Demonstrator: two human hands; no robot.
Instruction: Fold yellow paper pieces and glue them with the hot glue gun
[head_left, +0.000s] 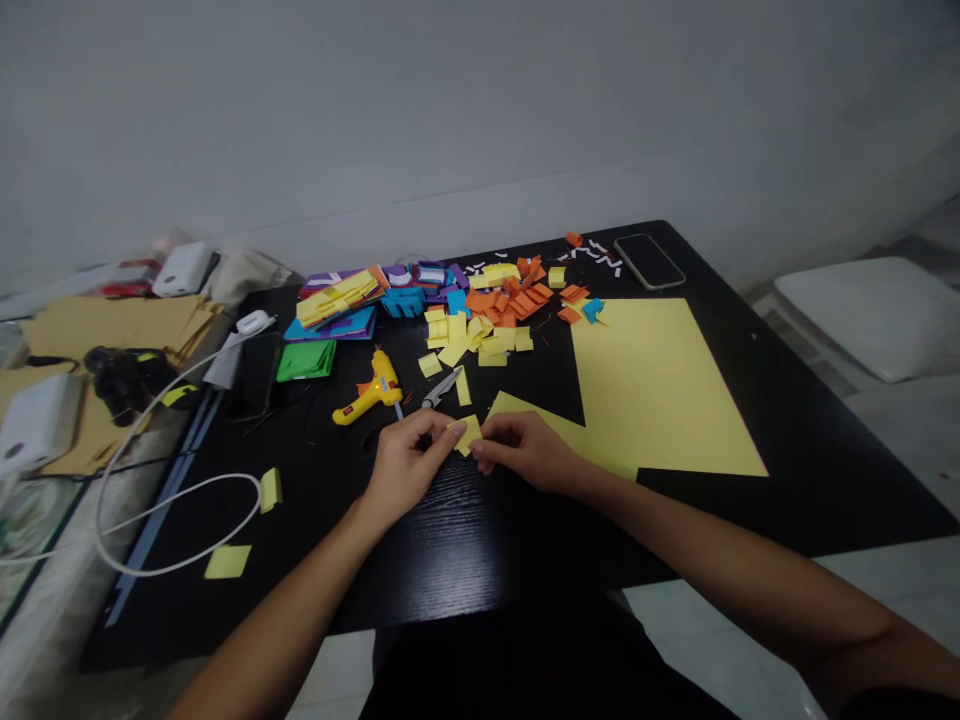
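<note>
Between my two hands is a small piece of yellow paper (pixel 469 434), held over the near middle of the black table. My left hand (pixel 411 455) pinches its left side between thumb and fingers. My right hand (pixel 525 450) has its fingertips closed on the lower right edge. Just beyond my left hand lie grey-bladed scissors (pixel 441 388), their handles partly hidden. A yellow glue gun (pixel 371 388) rests to the left of them. Large yellow sheets (pixel 660 390) spread to the right, one partly under my right forearm.
Folded yellow (pixel 491 345) and orange paper pieces (pixel 514 298) pile up at the back. Stacked coloured paper (pixel 341 300) and green pieces (pixel 306 360) lie left of them. A phone (pixel 649 262) sits back right. A white cable (pixel 180 572) loops across the left side near two loose yellow pieces (pixel 228 562).
</note>
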